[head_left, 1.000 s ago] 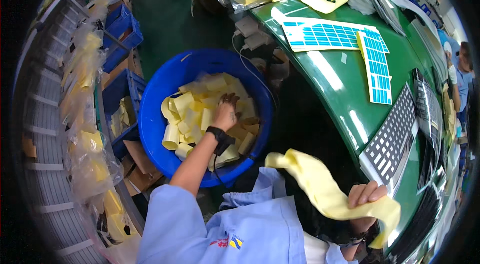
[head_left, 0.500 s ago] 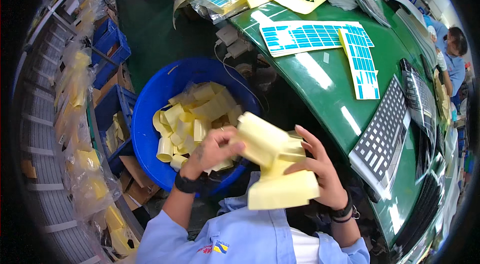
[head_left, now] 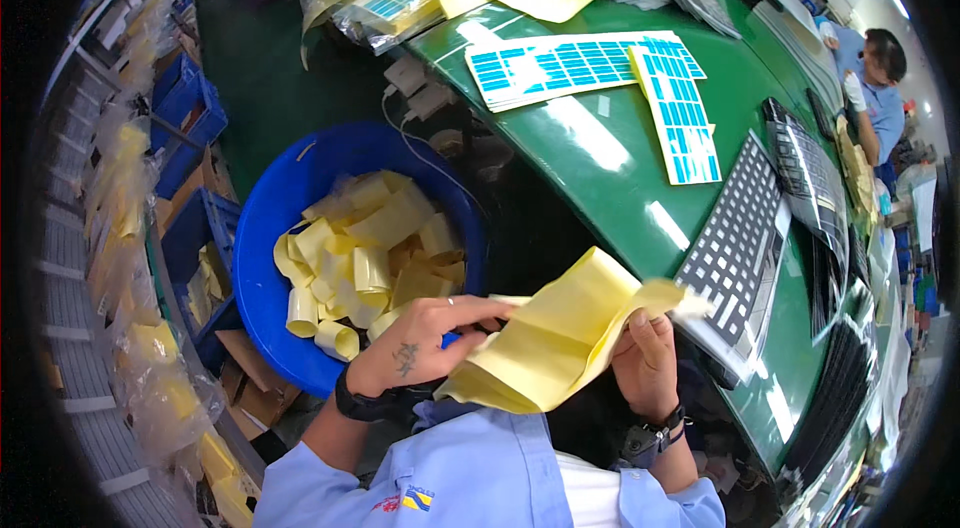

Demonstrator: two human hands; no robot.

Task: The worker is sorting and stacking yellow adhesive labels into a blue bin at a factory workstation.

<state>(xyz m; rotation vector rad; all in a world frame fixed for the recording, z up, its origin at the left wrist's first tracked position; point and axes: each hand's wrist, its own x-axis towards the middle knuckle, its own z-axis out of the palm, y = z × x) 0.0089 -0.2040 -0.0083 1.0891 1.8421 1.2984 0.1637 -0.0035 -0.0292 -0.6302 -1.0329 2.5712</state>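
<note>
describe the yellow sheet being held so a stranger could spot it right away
Start at the green table, then drop to its near edge, right of the blue tub. The yellow sheet is held between left hand and right hand: wide and flat, unlike the tub's curled scraps.

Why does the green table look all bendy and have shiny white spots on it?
Head view: the fisheye lens curves the green table near the rim; the white patches are lamp glare; the corners go black; the yellow sheet in both hands looks sharp.
</note>
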